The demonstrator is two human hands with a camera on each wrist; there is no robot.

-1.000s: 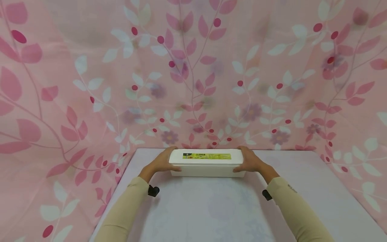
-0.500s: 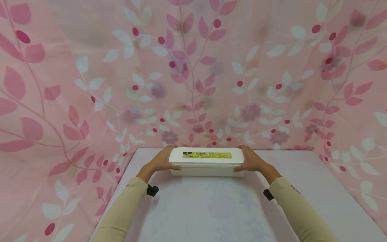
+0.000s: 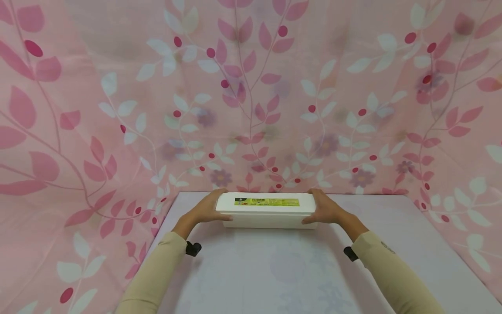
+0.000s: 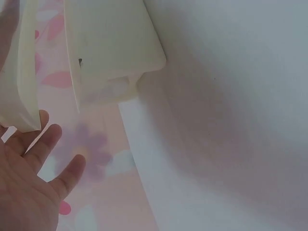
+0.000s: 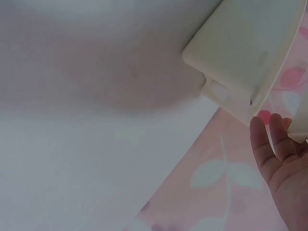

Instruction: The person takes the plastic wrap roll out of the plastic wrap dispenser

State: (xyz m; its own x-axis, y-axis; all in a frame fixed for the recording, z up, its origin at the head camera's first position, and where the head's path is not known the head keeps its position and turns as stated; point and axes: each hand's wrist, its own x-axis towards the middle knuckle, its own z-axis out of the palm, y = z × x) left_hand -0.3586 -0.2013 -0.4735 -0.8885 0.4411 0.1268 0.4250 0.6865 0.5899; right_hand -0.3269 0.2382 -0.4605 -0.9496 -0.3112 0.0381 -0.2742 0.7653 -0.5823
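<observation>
A long white plastic box (image 3: pixel 266 221) stands at the far edge of the table, its white lid (image 3: pixel 266 209) above it, with a yellow-green label (image 3: pixel 278 202). My left hand (image 3: pixel 205 208) grips the lid's left end, thumb along the front. At the other end, my right hand (image 3: pixel 327 209) grips it likewise. In the left wrist view a gap parts the lid (image 4: pixel 24 91) from the box (image 4: pixel 115 38). The right wrist view shows the lid (image 5: pixel 301 120) apart from the box too, which has an oval opening in its end. The box's inside is hidden.
A pale cloth covers the table (image 3: pixel 270 270). Pink curtain fabric (image 3: pixel 251 96) with leaves and flowers hangs close behind the box and along both sides. Small black devices (image 3: pixel 193 249) sit at both wrists.
The lid has shifted slightly left and now overhangs the box's left end. Both hands keep their grip; the left forearm has moved a little left.
</observation>
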